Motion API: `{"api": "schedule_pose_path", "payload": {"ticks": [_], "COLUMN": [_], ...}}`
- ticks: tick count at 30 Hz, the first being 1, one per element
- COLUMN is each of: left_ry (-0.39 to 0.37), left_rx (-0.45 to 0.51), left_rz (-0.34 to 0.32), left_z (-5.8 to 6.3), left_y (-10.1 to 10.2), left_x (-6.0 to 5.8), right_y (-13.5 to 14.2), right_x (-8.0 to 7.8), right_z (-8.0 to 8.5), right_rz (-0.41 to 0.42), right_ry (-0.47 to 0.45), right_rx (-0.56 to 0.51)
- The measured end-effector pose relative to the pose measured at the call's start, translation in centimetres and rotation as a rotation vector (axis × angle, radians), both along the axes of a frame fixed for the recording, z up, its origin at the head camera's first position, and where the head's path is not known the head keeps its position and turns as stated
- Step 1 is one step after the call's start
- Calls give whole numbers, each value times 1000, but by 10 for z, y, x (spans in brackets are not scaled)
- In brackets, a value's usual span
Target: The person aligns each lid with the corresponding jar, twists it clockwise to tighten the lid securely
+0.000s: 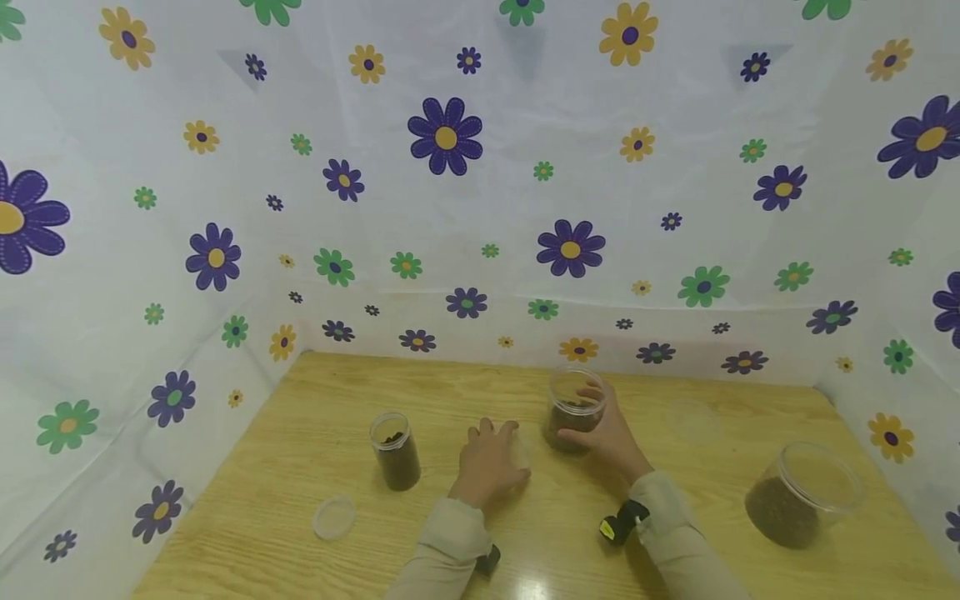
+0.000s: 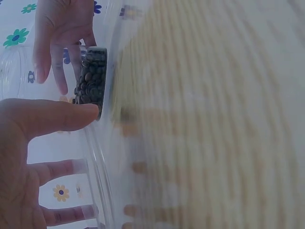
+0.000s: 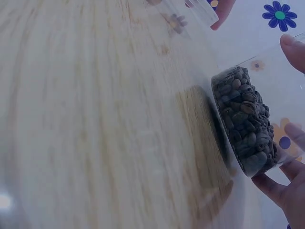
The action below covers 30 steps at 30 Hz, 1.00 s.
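Note:
My right hand point(image 1: 603, 433) grips a clear jar point(image 1: 555, 425) by its side, the thumb in front and fingers round the far side. Dark coffee beans point(image 3: 245, 121) fill its lower part, and its mouth is uncovered. In the right wrist view the jar's base is close over the table. To the left, my left hand point(image 1: 487, 462) is low over the tabletop, holding a clear round lid point(image 2: 102, 176) by its rim between thumb and spread fingers. Most of that lid is hidden under the hand in the head view.
A narrow open jar point(image 1: 397, 458) of dark beans stands on the left, a clear lid point(image 1: 333, 518) lying before it. At right is a wide open jar point(image 1: 787, 508) of dark contents. Another faint lid point(image 1: 692, 421) lies behind it. Flowered sheeting point(image 1: 480, 208) surrounds the wooden table point(image 1: 247, 517).

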<state>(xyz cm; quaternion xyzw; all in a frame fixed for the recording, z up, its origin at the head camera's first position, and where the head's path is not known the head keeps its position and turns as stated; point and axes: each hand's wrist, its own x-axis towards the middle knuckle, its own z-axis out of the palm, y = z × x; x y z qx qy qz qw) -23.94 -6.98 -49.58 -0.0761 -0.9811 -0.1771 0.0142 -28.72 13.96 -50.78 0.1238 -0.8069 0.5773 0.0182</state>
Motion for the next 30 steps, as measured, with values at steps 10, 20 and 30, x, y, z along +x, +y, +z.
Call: {"api": "schedule_pose_path", "payload": {"ticks": [10,20,30], "left_ry": [27,33,40], "left_rx": [-1,-8,12], "left_rz": [-5,-21,-38], "left_z": [-6,-7,-7], "left_y": [0,0,1], "left_x": [1,6,11], "right_y": [12,26,34], "right_x": [12,26,38], "right_z": [0,7,7], "right_rz": [-3,0,7], "right_ry": [46,63,70], "right_rx": [61,111,169]}}
